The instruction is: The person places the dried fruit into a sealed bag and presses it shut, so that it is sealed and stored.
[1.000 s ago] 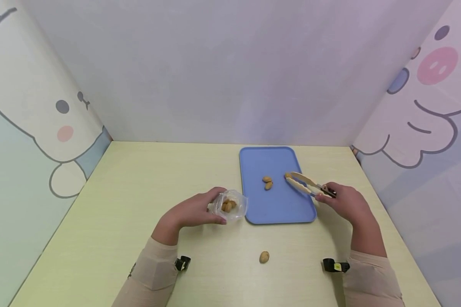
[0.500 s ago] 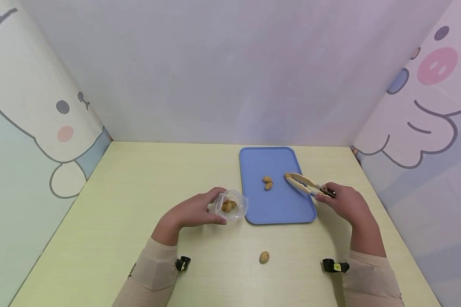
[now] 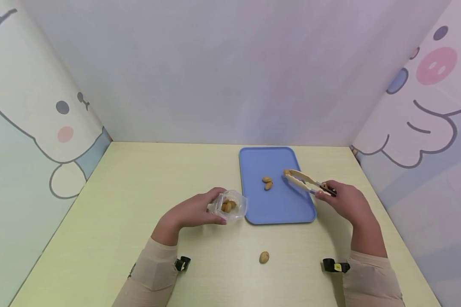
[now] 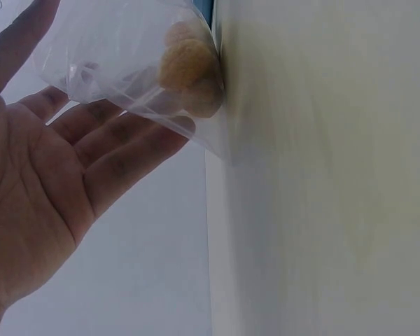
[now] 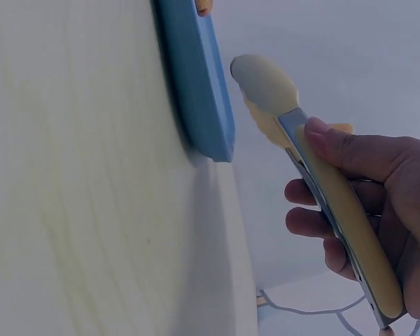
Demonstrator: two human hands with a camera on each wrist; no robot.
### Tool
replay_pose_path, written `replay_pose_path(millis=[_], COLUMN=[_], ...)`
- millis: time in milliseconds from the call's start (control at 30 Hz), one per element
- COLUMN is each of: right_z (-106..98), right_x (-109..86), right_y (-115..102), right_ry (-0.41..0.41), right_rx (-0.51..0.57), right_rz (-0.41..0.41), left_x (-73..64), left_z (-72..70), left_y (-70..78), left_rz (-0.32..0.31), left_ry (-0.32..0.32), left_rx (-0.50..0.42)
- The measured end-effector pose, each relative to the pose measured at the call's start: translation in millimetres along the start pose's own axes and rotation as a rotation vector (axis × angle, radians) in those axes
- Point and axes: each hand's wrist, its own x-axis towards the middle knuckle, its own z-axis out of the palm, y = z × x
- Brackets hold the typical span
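My left hand [image 3: 196,212] holds a clear plastic bag [image 3: 241,209], its mouth facing the tray. Several brown oval nuts [image 3: 229,207] lie inside the bag, and they also show through the plastic in the left wrist view. With my right hand [image 3: 345,201] I grip tongs [image 5: 346,220] with cream tips and metal arms. A nut [image 3: 287,172] sits at the tong tips, just over the right part of the blue tray [image 3: 276,211]. Two more nuts [image 3: 268,186] lie side by side near the tray's middle.
One nut [image 3: 264,257] lies on the pale wooden table [image 3: 157,170] in front of the tray. A wall stands behind the table, and cartoon-printed walls rise at both sides. Small black wrist cameras [image 3: 336,266] stick out at the sleeves.
The tong tips and the nut at them have risen slightly from the tray, a shadow now showing beneath. My left hand and the bag stay where they were.
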Motion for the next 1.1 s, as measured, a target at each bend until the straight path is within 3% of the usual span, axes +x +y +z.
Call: replay_pose_path(millis=[600, 1100], right_z=[-12.8, -23.6], right_x=[-5.9, -19.3], right_y=[-18.1, -48.9], right_ry=[0.144, 0.274], right_rx=[-0.025, -0.002], right_rz=[-0.095, -0.257], left_x=[1.9, 0.6], left_z=[-0.5, -0.3], left_y=[-1.5, -1.3], left_rz=[0.002, -0.001], left_ry=[0.0, 0.0], left_rx=[0.011, -0.002])
